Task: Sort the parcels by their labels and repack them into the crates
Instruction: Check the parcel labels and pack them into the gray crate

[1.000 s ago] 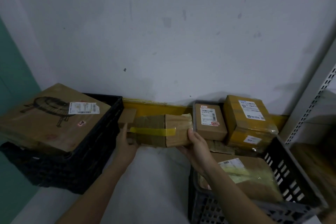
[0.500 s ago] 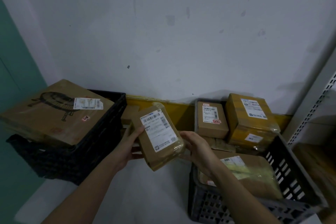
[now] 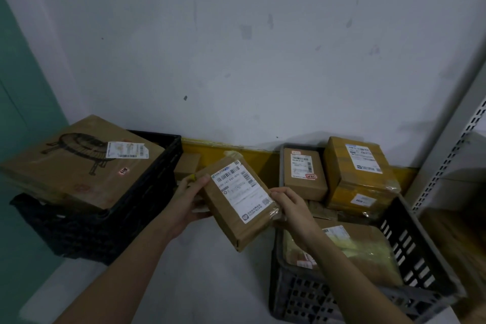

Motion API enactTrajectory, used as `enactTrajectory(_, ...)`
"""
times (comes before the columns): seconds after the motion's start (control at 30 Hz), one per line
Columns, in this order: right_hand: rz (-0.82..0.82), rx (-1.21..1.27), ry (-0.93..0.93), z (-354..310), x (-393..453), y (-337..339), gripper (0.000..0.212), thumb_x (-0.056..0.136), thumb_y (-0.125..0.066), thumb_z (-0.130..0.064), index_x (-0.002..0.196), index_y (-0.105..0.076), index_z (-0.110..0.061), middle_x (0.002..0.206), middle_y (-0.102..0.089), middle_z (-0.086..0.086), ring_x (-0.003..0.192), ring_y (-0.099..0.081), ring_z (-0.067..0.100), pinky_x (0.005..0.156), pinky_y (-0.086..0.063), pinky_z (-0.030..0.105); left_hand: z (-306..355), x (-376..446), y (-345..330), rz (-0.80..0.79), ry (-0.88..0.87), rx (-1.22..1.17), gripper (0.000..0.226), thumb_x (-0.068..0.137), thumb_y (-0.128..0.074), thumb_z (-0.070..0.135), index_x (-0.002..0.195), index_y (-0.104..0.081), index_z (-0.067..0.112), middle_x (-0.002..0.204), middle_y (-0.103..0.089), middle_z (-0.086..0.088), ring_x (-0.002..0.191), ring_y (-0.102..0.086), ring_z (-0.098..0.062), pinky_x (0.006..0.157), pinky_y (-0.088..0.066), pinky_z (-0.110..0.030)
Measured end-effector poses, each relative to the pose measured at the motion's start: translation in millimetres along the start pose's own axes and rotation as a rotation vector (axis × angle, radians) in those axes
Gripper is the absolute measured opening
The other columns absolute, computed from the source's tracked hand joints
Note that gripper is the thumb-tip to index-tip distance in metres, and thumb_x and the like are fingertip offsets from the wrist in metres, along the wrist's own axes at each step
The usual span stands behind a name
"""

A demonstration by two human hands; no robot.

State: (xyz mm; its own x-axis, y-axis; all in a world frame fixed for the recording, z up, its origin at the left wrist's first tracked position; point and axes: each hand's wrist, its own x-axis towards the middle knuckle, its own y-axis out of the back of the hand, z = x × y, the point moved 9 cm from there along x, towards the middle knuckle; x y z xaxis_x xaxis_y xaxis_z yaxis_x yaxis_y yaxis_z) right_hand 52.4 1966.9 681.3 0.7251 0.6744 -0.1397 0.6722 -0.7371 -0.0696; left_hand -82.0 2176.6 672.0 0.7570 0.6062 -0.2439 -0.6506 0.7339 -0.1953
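I hold a small brown cardboard parcel [image 3: 236, 202] between the two crates, its white barcode label facing up at me. My left hand [image 3: 188, 198] grips its left edge, thumb on top near the label. My right hand [image 3: 288, 204] pinches its right edge by the label's corner. A black crate [image 3: 147, 189] on the left carries a large flat box [image 3: 79, 163] printed with a round drawing and a label. The grey crate [image 3: 410, 239] on the right holds several labelled parcels, among them a small brown box [image 3: 303, 173] and a yellow-taped box [image 3: 360, 173].
A white wall with a yellow strip [image 3: 236, 155] along its foot closes the back. A small brown box [image 3: 187, 166] sits against the strip behind my left hand. A grey perforated shelf upright [image 3: 457, 150] rises at the right. Teal wall [image 3: 23, 123] stands at the left.
The parcel was turned from its taped side to its label side up, and it now sits a little lower and nearer to me. Both hands shifted their hold along its edges.
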Motion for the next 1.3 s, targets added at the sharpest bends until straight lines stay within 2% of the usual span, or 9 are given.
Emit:
enactTrajectory(0.13, 0.007, 0.02, -0.021, 7.3, -0.5, -4.4, 0.022, 0.101, -0.052, -0.035, 0.11, -0.062, -0.017, 0.112, -0.067, 0.01, 0.104, -0.067, 0.027, 0.079, -0.06, 0.039, -8.9, -1.3, -17.2, -0.104, 0.03, 0.087, 0.112, 0.054, -0.091, 0.05, 0.147, -0.027, 0.047, 0.135, -0.057, -0.004, 0.116, -0.061, -0.028, 0.078, -0.06, -0.047)
enactTrajectory(0.27, 0.166, 0.02, 0.011, 5.5, -0.7, 11.4, 0.021, 0.103, -0.047, -0.036, 0.108, -0.06, -0.02, 0.111, -0.064, 0.009, 0.102, -0.064, 0.025, 0.092, -0.057, 0.052, -26.3, -5.0, -44.0, -0.205, 0.115, 0.126, 0.12, 0.073, -0.084, 0.038, 0.144, 0.009, 0.065, 0.141, -0.052, 0.001, 0.121, -0.056, -0.03, 0.081, -0.058, -0.056)
enactTrajectory(0.43, 0.139, -0.027, 0.051, -6.8, -2.6, 17.0, 0.023, 0.101, -0.049, -0.046, 0.118, -0.055, -0.032, 0.124, -0.063, 0.003, 0.11, -0.063, 0.019, 0.096, -0.055, 0.051, -7.7, 5.7, -68.5, -0.131, -0.023, 0.114, 0.091, 0.084, -0.075, 0.038, 0.149, -0.014, 0.057, 0.139, -0.056, 0.004, 0.114, -0.062, -0.025, 0.075, -0.06, -0.051)
enactTrajectory(0.5, 0.071, -0.096, 0.159, -15.5, -3.6, 13.8, 0.045, 0.094, -0.061, -0.05, 0.134, -0.045, -0.041, 0.139, -0.055, -0.003, 0.121, -0.059, 0.014, 0.1, -0.054, 0.045, 1.0, 10.1, -76.8, -0.074, -0.078, 0.094, 0.077, 0.087, -0.072, 0.037, 0.147, -0.026, 0.054, 0.134, -0.059, 0.006, 0.111, -0.063, -0.022, 0.07, -0.061, -0.048)
enactTrajectory(0.67, 0.155, -0.637, 0.475, -38.0, -15.3, 17.2, 0.082, 0.081, -0.08, -0.04, 0.144, -0.029, -0.054, 0.162, -0.003, -0.017, 0.145, -0.01, 0.004, 0.113, -0.03, 0.027, 7.4, 20.5, -102.0, -0.003, -0.098, 0.032, 0.063, 0.086, -0.07, 0.046, 0.134, -0.03, 0.049, 0.127, -0.064, -0.003, 0.106, -0.067, -0.026, 0.063, -0.057, -0.041)
enactTrajectory(0.87, 0.365, -0.564, 0.509, -34.3, -11.9, 52.4, 0.064, 0.084, -0.078, -0.025, 0.137, -0.045, -0.041, 0.155, -0.029, -0.003, 0.139, -0.035, 0.011, 0.111, -0.045, 0.04, 8.7, 22.6, -139.8, -0.147, -0.147, 0.062, 0.045, 0.095, -0.058, 0.046, 0.135, -0.037, 0.049, 0.136, -0.054, 0.006, 0.115, -0.06, -0.017, 0.09, -0.056, -0.049)
enactTrajectory(1.0, 0.473, -0.533, 0.431, -37.9, 6.1, 85.2, 0.061, 0.085, -0.077, -0.023, 0.137, -0.046, -0.036, 0.148, -0.037, -0.001, 0.135, -0.045, 0.019, 0.104, -0.044, 0.029, -5.0, 21.2, -149.7, -0.214, -0.153, 0.316, 0.052, 0.1, -0.045, 0.05, 0.149, -0.032, 0.042, 0.146, -0.039, 0.005, 0.129, -0.04, -0.012, 0.109, -0.04, -0.047)
enactTrajectory(1.17, 0.557, -0.568, 0.308, -47.0, 44.2, 116.9, 0.06, 0.087, -0.076, -0.025, 0.138, -0.046, -0.032, 0.148, -0.037, 0.005, 0.131, -0.047, 0.029, 0.102, -0.047, 0.04, -44.3, 14.6, -145.6, -0.304, -0.143, 0.571, 0.048, 0.103, -0.044, 0.041, 0.15, -0.036, 0.032, 0.144, -0.039, 0.011, 0.136, -0.035, -0.008, 0.102, -0.03, -0.024)
enactTrajectory(1.3, 0.54, -0.61, 0.197, -38.3, 77.0, 127.5, 0.059, 0.089, -0.074, -0.021, 0.14, -0.045, -0.03, 0.153, -0.032, 0.009, 0.132, -0.045, 0.034, 0.106, -0.046, 0.048, -75.4, 10.4, -130.9, -0.344, -0.165, 0.774, 0.05, 0.102, -0.046, 0.044, 0.149, -0.038, 0.032, 0.145, -0.038, 0.014, 0.136, -0.032, -0.002, 0.107, -0.024, -0.018)
